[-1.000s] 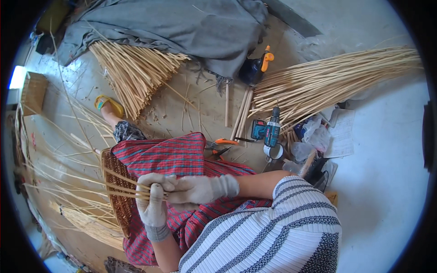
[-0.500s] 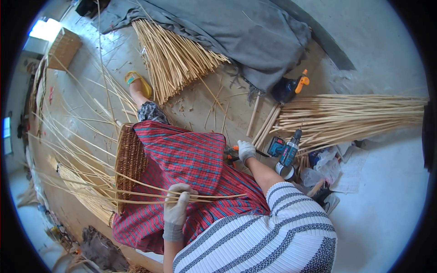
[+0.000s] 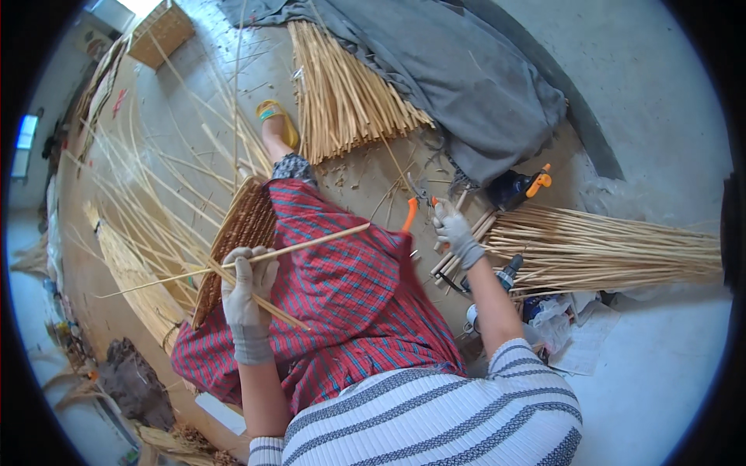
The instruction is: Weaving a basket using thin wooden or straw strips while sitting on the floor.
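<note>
Gloved, my left hand [image 3: 249,291] is closed on light canes [image 3: 318,237] that cross over my lap. Beside it is a woven brown basket [image 3: 241,221] with long loose canes fanning out leftward. Gloved too, my right hand [image 3: 454,233] grips orange-handled pliers [image 3: 412,213], raised above the right side of the red plaid cloth [image 3: 342,287] on my lap. The plier tips point away from me.
A grey sheet [image 3: 466,85] partly covers a cane bundle [image 3: 350,109] ahead. Another bundle [image 3: 606,248], a dark spray bottle [image 3: 509,189], a drill [image 3: 509,276] and plastic bags [image 3: 552,326] lie to my right. A cardboard box [image 3: 159,35] stands far left.
My right hand left the canes, went to the pliers on the floor, and now has lifted them. My left hand keeps the canes, now shifted and angled. The view has swung.
</note>
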{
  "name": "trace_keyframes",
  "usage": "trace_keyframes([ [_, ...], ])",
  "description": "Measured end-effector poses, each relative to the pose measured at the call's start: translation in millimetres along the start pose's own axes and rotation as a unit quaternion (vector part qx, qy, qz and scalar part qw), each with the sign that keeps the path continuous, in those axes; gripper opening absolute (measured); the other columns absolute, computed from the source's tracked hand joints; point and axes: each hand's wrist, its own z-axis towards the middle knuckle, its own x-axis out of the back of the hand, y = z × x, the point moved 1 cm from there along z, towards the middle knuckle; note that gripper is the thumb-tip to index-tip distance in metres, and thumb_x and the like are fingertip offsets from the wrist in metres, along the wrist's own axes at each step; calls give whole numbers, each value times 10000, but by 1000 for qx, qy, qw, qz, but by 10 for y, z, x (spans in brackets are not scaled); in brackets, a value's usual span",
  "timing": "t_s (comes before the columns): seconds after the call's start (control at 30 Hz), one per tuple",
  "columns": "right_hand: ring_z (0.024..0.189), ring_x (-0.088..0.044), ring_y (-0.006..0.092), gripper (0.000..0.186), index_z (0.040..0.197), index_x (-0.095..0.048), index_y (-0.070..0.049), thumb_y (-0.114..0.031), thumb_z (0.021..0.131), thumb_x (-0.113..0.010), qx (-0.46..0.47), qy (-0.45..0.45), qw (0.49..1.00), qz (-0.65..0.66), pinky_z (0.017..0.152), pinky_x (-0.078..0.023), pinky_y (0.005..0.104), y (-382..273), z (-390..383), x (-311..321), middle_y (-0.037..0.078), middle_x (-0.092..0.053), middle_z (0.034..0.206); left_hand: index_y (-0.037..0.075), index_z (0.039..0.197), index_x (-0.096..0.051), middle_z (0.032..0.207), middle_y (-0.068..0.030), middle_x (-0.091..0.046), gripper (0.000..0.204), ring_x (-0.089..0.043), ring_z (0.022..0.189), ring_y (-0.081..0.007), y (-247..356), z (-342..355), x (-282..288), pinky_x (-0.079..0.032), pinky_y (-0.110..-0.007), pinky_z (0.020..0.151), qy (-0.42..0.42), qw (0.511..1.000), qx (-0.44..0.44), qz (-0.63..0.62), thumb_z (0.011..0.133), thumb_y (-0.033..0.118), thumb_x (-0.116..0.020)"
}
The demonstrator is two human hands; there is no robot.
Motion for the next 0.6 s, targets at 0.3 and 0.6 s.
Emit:
trace_keyframes([
  [0.3,1379,-480,349,1040,1578,-276,-8,-552,836,-762,120,-217,840,-483,1172,-335,369,-153,-939,-1665,255,-511,1443,51,1113,-611,1053,-141,-707,171,-726,1001,-299,37,-86,361,-669,-370,819,84,993,-26,-83,1029,200,-603],
  [0.6,988,-671,247,583,1338,-586,-136,-252,818,-823,362,-104,810,-450,929,-508,378,-1053,-1006,-1619,70,-686,999,63,1108,-597,1009,-134,-710,180,-737,958,-292,146,-143,510,-670,-383,790,104,991,-60,-56,1018,217,-624],
])
